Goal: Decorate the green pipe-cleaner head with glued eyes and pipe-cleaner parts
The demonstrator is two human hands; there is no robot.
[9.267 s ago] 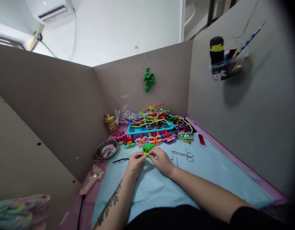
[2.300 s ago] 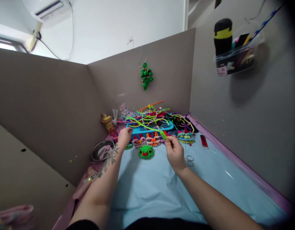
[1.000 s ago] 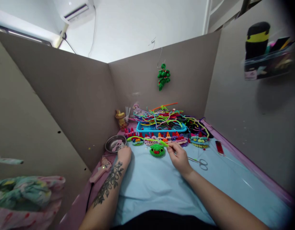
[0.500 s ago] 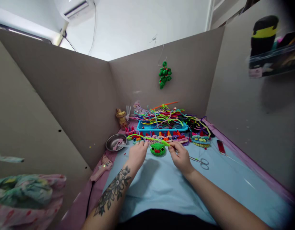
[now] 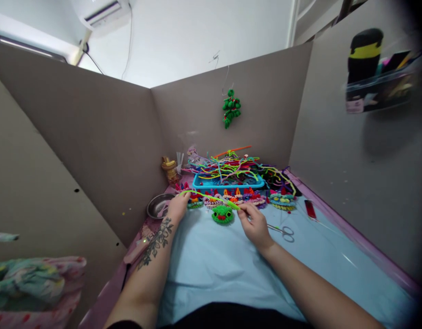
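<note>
Right hand [image 5: 253, 224]: thumb and forefinger pinched together on the thick, folded end of a yellow-green stem [image 5: 211, 197]. Left hand [image 5: 178, 205]: fingers drawn in at the stem's far end; whether they grip it cannot be told. The stem spans the gap between the hands, bowed slightly upward, and passes in front of a row of fuzzy heads [image 5: 233, 196].

Green head [image 5: 222, 214]: upright on the blue cloth [image 5: 217, 269], between the hands and just below the stem in view — round dark eyes, red patch at the front. Scissors [image 5: 282, 230]: lying beside the right hand, handles pointing away from it. Steel bowl [image 5: 153, 206]: just beside the left hand, partly covered by it. Glue gun [image 5: 135, 252]: beside the left forearm, small green light showing. Blue tray [image 5: 227, 186]: behind the row, heaped with loose coloured stems.
</note>
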